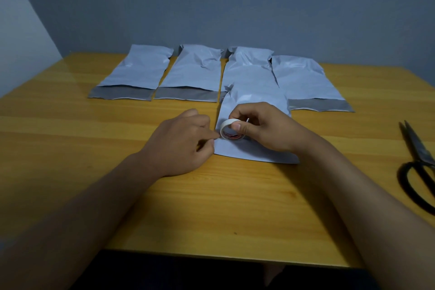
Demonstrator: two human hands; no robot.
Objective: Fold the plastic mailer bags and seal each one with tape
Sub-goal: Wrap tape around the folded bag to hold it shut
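The right hand [263,129] grips the tape roll [229,130] upright on the folded mailer bag [249,148] at near centre, likely to free its end, which the left hand [179,142] pinches beside it; scissors [416,167] lie right.

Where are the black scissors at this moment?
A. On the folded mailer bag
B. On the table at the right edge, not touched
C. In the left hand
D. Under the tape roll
B: the scissors lie on the table far to the right, while the right hand holds the tape roll over the mailer bag.
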